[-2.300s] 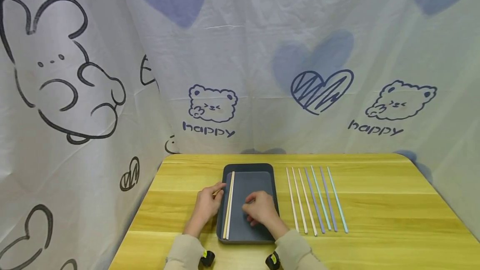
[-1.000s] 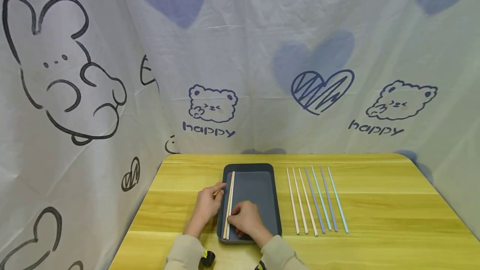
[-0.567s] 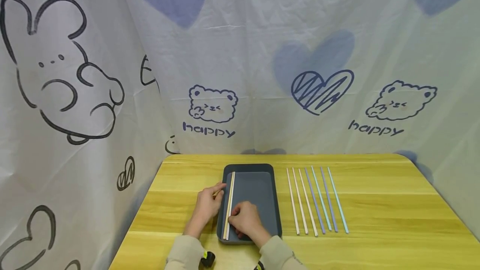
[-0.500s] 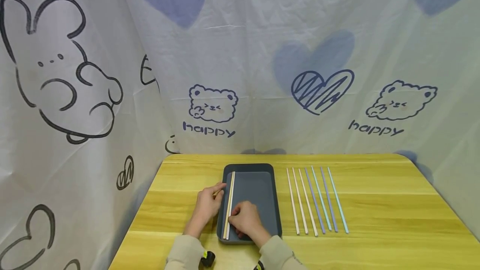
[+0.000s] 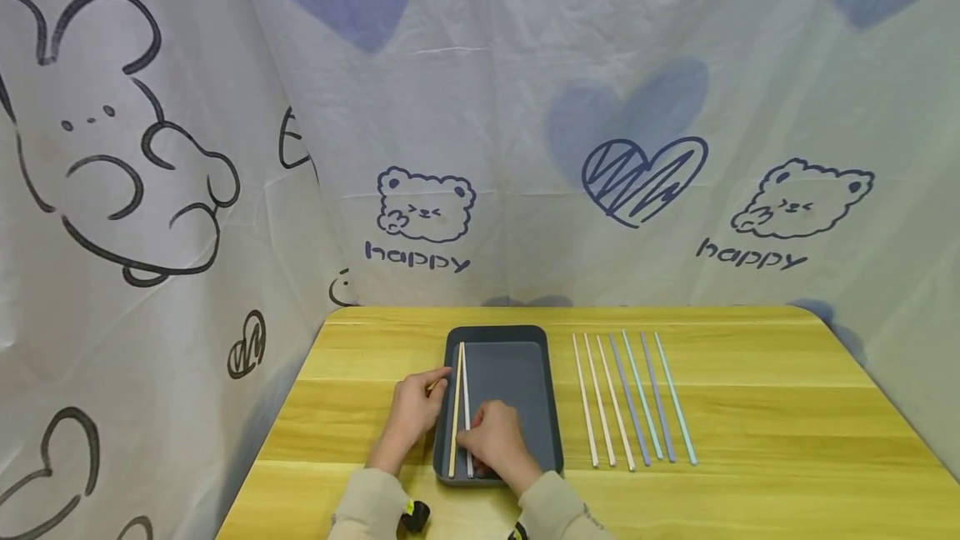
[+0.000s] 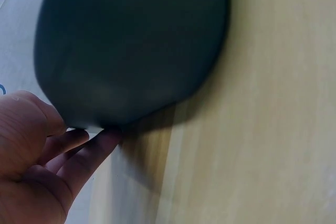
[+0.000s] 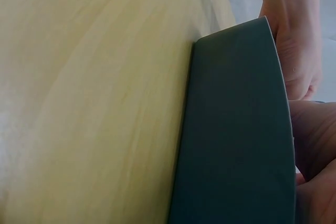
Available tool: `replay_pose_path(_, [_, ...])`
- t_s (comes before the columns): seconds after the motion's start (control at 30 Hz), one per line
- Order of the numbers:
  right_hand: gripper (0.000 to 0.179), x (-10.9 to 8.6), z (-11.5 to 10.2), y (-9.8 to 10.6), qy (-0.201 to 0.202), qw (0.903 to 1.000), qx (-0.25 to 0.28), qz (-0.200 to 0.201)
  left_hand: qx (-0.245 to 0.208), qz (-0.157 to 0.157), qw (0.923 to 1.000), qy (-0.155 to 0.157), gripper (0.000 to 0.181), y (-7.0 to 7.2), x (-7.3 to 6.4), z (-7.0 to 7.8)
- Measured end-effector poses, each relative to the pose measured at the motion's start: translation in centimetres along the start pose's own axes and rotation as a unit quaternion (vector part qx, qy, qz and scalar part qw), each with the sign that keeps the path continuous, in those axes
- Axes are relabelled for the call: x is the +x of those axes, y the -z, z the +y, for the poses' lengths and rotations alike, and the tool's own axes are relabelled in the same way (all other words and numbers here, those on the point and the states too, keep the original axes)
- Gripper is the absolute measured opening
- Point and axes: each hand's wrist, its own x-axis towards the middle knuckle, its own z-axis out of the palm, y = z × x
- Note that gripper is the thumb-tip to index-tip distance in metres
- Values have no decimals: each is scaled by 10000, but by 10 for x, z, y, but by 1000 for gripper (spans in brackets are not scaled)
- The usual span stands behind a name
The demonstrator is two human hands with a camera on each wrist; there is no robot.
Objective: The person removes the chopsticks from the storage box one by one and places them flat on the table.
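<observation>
My left hand (image 5: 416, 407) is at the left side of a dark grey rectangular tray (image 5: 553, 407); its fingertips touch the tray's outer wall in the left wrist view. Inside the tray, my right hand (image 5: 495, 438) pinches a white chopstick (image 5: 466, 382) near its lower part. A yellowish chopstick (image 5: 456, 407) lies in the tray just left of it. Their far ends meet while their near ends stand apart. The tray wall (image 7: 236, 129) hides most of my right hand in the right wrist view.
Several chopsticks lie side by side on the wooden table (image 5: 787, 407) right of the tray: pale pink ones (image 5: 591, 415), purple ones (image 5: 633, 415) and light blue ones (image 5: 678, 415). A printed cloth (image 5: 510, 107) hangs behind the table and along its left.
My right hand moved left to the white chopstick and took hold of it. The white chopstick's near end has swung right, away from the yellowish one. My left hand has stayed in place.
</observation>
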Motion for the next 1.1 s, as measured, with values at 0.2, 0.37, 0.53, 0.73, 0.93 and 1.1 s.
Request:
replay_pose_path(0.2, [27, 0, 0, 0, 176, 9996, -153, 182, 33, 32, 10000, -15, 29, 1, 0, -1])
replay_pose_path(0.37, [30, 17, 20, -13, 248, 9985, -401, 272, -22, 49, 10000, -62, 29, 1, 1, 0])
replay_pose_path(0.53, [35, 26, 32, -20, 367, 9969, -565, 407, 9, 8, 10000, -71, 30, 2, 2, -1])
replay_pose_path(0.73, [37, 13, 11, -1, 195, 9986, -473, 159, -95, -83, 9999, 23, 32, 1, 1, 1])
replay_pose_path(0.93, [43, 3, -4, 16, -281, 9992, 28, -279, -53, -57, 9999, -99, 35, 1, 2, 2])
replay_pose_path(1.1, [37, 5, 0, 21, -528, 9969, 429, -395, 120, -52, 9998, -129, 36, 2, 3, 6])
